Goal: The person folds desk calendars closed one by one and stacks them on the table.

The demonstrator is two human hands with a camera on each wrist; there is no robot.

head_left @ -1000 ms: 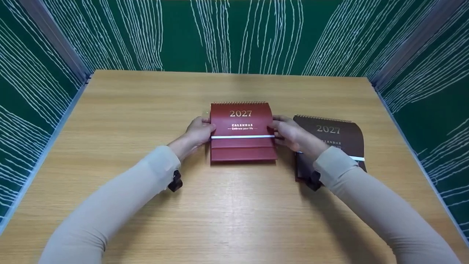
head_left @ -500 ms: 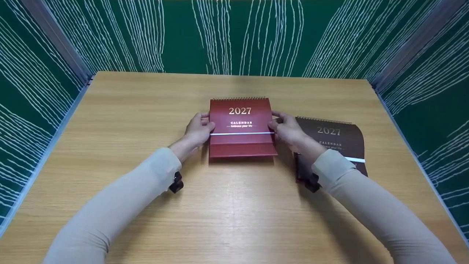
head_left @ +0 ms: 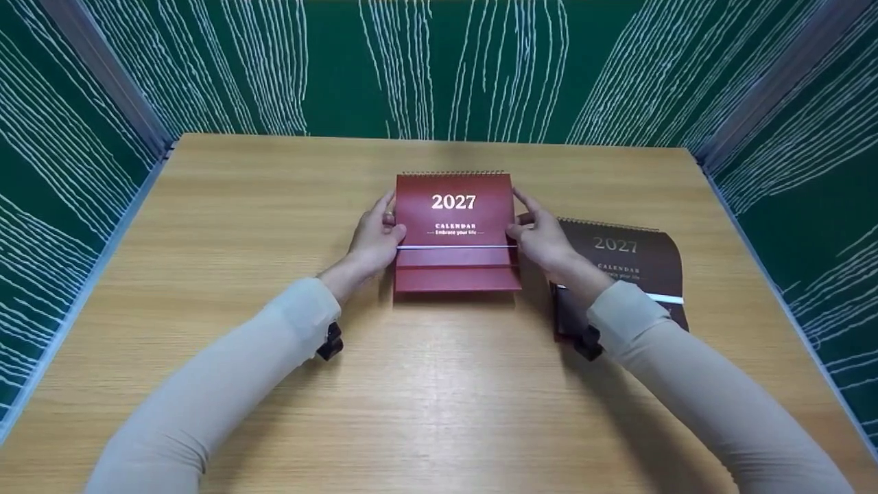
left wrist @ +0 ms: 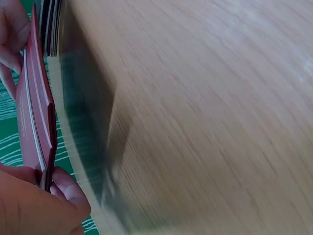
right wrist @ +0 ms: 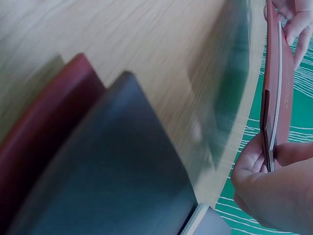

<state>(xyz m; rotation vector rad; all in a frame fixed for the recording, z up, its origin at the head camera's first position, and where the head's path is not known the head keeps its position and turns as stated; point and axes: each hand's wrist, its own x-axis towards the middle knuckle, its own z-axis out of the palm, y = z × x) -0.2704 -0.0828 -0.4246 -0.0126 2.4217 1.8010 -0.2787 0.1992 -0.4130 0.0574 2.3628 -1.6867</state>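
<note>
A red 2027 desk calendar [head_left: 455,214] with a spiral binding along its far edge and a pale elastic band across it is in the middle of the head view. My left hand [head_left: 374,237] pinches its left side, thumb on the cover and fingers behind. On its right side, my right hand [head_left: 545,241] pinches it the same way. Both wrist views show the red calendar [left wrist: 41,105] raised above the tabletop. A dark brown 2027 calendar [head_left: 621,250] lies to the right, partly hidden under my right hand and forearm.
The wooden table [head_left: 439,405] ends at a green wall [head_left: 343,68] with white streaks; similar walls flank it. In the right wrist view, the dark calendar's cover [right wrist: 112,166] and a dark red panel [right wrist: 54,112] stand close to the camera.
Both hands have lifted the red calendar and carried it a little away from me. It looks slightly larger in the head view. The brown calendar has stayed in place.
</note>
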